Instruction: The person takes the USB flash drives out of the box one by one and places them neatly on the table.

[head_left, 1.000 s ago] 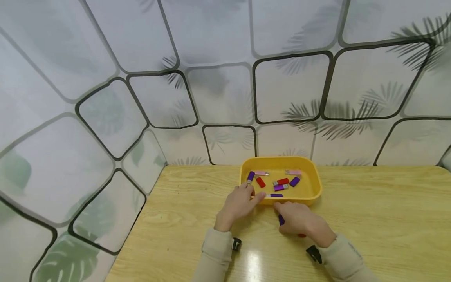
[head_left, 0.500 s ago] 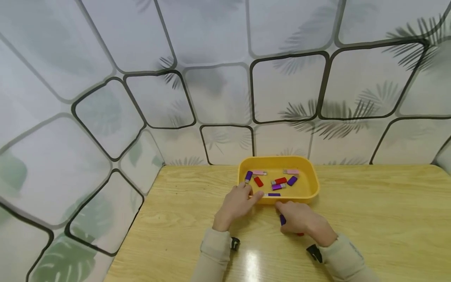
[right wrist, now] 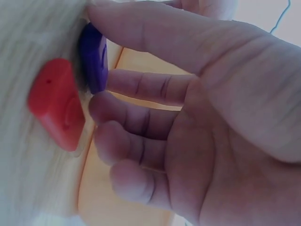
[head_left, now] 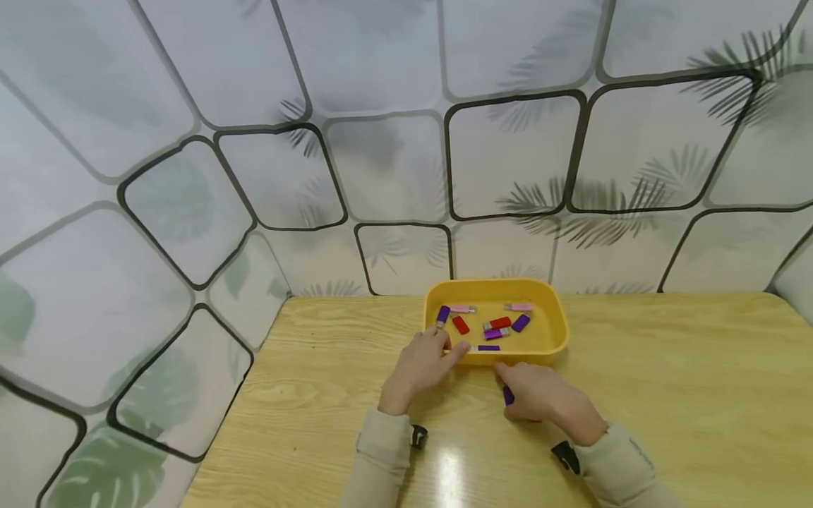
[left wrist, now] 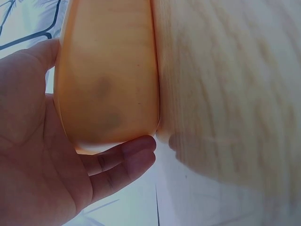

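Note:
My left hand [head_left: 419,368] holds the near left corner of a yellow tray [head_left: 557,310]. Its thumb lies over the rim, and in the left wrist view its fingers curl against the tray's end. On the table just in front of the tray, my right hand [head_left: 549,396] pinches a purple USB stick [right wrist: 94,59] between thumb and fingers. Beside that stick lies a red USB stick [right wrist: 59,106], apart from the fingers and mostly hidden under the hand in the head view. Inside the tray are several more sticks, among them a red one [head_left: 460,324] and a pink one [head_left: 519,307].
The wooden table [head_left: 667,395] extends to both sides of the tray. A patterned curtain-like wall [head_left: 400,169] stands right behind the tray and also along the left. Black strap buckles [head_left: 565,457] hang at the wrists.
The whole head view has shifted slightly, so the tray appears a little further left. Both hands keep nearly the same pose; the red stick beside the right hand shows less.

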Demonstrator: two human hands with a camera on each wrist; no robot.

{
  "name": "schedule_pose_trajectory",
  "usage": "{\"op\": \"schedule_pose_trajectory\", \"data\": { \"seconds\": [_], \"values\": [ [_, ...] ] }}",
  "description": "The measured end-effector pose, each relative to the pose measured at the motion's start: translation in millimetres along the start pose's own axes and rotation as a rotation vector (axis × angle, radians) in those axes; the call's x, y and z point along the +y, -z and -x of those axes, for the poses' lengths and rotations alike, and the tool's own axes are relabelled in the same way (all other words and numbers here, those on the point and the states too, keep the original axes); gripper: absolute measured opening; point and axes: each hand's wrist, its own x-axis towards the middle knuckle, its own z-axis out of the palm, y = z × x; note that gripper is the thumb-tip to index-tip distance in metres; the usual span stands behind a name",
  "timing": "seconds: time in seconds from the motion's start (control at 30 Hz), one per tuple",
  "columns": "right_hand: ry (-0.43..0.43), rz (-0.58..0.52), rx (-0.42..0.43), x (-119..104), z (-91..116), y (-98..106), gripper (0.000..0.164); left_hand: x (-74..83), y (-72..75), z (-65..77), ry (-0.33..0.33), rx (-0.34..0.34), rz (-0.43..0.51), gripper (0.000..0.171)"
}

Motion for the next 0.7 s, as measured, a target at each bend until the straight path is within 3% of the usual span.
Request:
{"op": "schedule_pose_trajectory", "data": {
  "seconds": [0.27, 0.7],
  "values": [
    [0.021, 0.036, 0.021, 3, 8, -3, 0.033, -0.4, 0.9, 0.2, 0.010, -0.009, 0.005, 0.052],
    [0.003, -0.028, 0.019, 6, 12, -1, 0.033, 1.4, 2.7, 2.2, -0.010, 0.007, 0.029, 0.052]
  ]
}}
